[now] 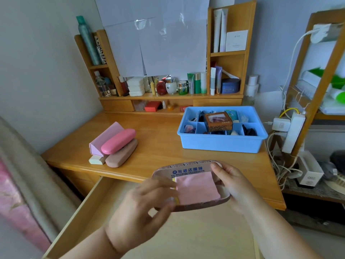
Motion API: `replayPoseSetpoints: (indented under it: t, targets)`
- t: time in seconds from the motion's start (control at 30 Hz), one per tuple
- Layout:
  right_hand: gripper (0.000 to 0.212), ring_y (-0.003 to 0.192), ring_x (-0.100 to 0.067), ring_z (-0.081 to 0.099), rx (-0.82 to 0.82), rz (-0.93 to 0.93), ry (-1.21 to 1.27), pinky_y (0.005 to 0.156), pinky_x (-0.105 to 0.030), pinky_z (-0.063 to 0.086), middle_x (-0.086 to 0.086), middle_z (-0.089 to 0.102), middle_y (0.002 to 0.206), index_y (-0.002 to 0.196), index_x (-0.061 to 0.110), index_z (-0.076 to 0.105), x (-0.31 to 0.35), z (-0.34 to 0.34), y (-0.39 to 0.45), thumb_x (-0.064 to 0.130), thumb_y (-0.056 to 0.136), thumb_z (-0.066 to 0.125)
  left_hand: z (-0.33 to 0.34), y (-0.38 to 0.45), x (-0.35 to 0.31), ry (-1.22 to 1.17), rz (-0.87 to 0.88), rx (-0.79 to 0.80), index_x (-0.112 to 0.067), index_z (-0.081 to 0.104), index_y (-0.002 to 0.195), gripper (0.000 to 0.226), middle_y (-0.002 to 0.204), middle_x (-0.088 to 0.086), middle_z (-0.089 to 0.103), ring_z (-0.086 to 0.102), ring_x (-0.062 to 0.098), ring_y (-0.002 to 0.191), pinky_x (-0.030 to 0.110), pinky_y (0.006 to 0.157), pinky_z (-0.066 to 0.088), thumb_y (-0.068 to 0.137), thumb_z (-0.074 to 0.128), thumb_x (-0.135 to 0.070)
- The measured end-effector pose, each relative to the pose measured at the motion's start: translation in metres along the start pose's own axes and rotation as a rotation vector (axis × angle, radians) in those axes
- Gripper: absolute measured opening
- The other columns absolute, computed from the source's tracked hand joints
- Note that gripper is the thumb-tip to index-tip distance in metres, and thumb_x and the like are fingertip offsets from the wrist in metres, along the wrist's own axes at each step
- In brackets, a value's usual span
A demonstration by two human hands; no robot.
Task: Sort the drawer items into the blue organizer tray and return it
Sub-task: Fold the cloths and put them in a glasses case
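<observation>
Both forearms reach up from the lower edge over the pulled-out drawer [115, 217]. The left hand [141, 208] is blurred; its curled fingers [164, 186] meet the left end of an open glasses case [192, 184], seemingly pinching the edge of the pink cloth [197, 187] lying inside it, though the blur leaves the exact hold unclear. The right hand [235, 184] grips the case's right end, thumb over the rim and fingers wrapped beneath. The case hangs tilted above the drawer's front edge, its lid (printed with blue characters) standing open toward the bench [160, 144].

Farther back on the bench, to the left, lie a lilac box [104, 139], a pink case [118, 141] resting across it and a brown case [121, 154] just beside, with a small cream block [97, 159] at the near end. To the right sits the blue tray [220, 141], well apart from the hands, its compartments holding small items and a brown carton [218, 121] standing on top. Behind, the shelf [171, 96] carries bottles and jars under taped white paper.
</observation>
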State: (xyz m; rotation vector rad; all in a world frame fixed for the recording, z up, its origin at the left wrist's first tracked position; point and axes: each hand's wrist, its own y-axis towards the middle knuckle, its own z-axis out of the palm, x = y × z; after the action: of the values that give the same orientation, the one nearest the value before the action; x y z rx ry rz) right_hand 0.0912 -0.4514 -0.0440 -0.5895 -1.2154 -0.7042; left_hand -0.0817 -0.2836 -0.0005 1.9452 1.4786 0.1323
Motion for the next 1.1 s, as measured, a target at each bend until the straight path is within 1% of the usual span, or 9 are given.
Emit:
replayPoseSetpoints:
  t: [0.1,0.17,0.23,0.3,0.57,0.67,0.77,0.93,1.1]
  targets:
    - [0.024,0.088,-0.028,0.067,0.014,0.011,-0.01,0.078,-0.038,0.051,-0.017,0.071,0.099,0.102,0.008,0.068,-0.001,-0.004,0.001,0.019,0.095,0.049,-0.007,0.009,0.004,0.147,-0.176,-0.161,-0.02,0.058,0.118,0.037,0.119,-0.009,0.056,0.053,0.006,0.111,0.017,0.093,0.041,0.082,0.064,-0.023]
    - [0.023,0.084,-0.026,0.067,0.055,0.026,-0.031,0.072,-0.032,0.054,-0.016,0.072,0.095,0.098,0.009,0.069,-0.003,-0.001,0.001,0.018,0.095,0.048,-0.007,0.022,0.009,0.128,-0.452,0.073,-0.03,0.049,0.13,0.052,0.119,-0.019,0.053,0.051,-0.001,0.109,0.014,0.091,0.041,0.081,0.068,-0.031]
    - [0.023,0.077,-0.02,0.068,0.1,0.067,-0.049,0.064,-0.025,0.053,-0.012,0.073,0.089,0.093,0.011,0.071,-0.002,0.003,0.002,0.018,0.095,0.049,-0.004,0.035,0.014,0.015,-0.685,0.377,-0.032,0.056,0.118,0.032,0.101,-0.016,0.062,0.059,0.003,0.089,0.023,0.079,0.052,0.087,0.063,-0.03]
    - [0.023,0.079,-0.022,0.068,0.13,0.125,-0.034,0.065,-0.026,0.053,-0.014,0.072,0.091,0.094,0.01,0.071,0.0,0.005,0.004,0.022,0.092,0.052,0.002,0.042,0.019,-0.004,-0.732,0.466,-0.023,0.064,0.099,0.014,0.084,-0.003,0.065,0.059,0.013,0.071,0.031,0.067,0.052,0.094,0.05,-0.024]
    - [0.077,0.104,-0.033,0.065,-0.02,0.271,0.746,0.09,-0.044,0.053,-0.021,0.065,0.116,0.107,0.006,0.072,-0.046,0.024,-0.015,0.072,0.073,0.05,0.031,0.031,0.021,0.019,-0.78,0.193,-0.021,0.065,0.087,0.019,0.073,-0.003,0.064,0.055,0.015,0.065,0.022,0.053,0.04,0.093,0.047,-0.017]
    - [0.089,0.106,-0.036,0.064,-0.066,0.274,0.746,0.082,-0.047,0.055,-0.023,0.065,0.117,0.109,0.01,0.071,-0.054,0.045,-0.016,0.082,0.071,0.035,0.044,0.023,0.008,-0.267,-0.803,0.148,-0.03,0.065,0.101,0.016,0.077,-0.014,0.066,0.058,0.011,0.073,0.019,0.061,0.043,0.092,0.051,-0.032]
    - [0.091,0.096,-0.039,0.067,-0.109,0.293,0.743,0.071,-0.05,0.056,-0.025,0.067,0.11,0.106,0.01,0.071,-0.054,0.047,-0.014,0.084,0.068,0.034,0.051,0.013,0.0,-0.732,-0.877,0.175,-0.054,0.052,0.122,0.037,0.114,-0.024,0.063,0.059,0.01,0.104,0.029,0.093,0.045,0.086,0.043,-0.059]
    - [0.093,0.103,-0.04,0.064,-0.109,0.362,0.68,0.083,-0.056,0.053,-0.025,0.065,0.115,0.117,0.009,0.064,-0.049,0.043,-0.014,0.083,0.066,0.042,0.062,0.003,-0.015,-0.968,-0.923,-0.031,-0.036,0.052,0.13,0.036,0.126,-0.013,0.062,0.056,0.005,0.115,0.026,0.101,0.04,0.102,0.038,-0.019]
    - [0.085,0.092,-0.037,0.068,-0.092,0.358,0.651,0.086,-0.053,0.053,-0.025,0.068,0.107,0.11,0.007,0.067,-0.042,0.04,-0.011,0.077,0.066,0.051,0.073,-0.001,-0.025,-1.107,-0.975,-0.146,-0.033,0.054,0.128,0.037,0.125,-0.012,0.063,0.058,0.006,0.117,0.03,0.101,0.044,0.098,0.045,-0.014]
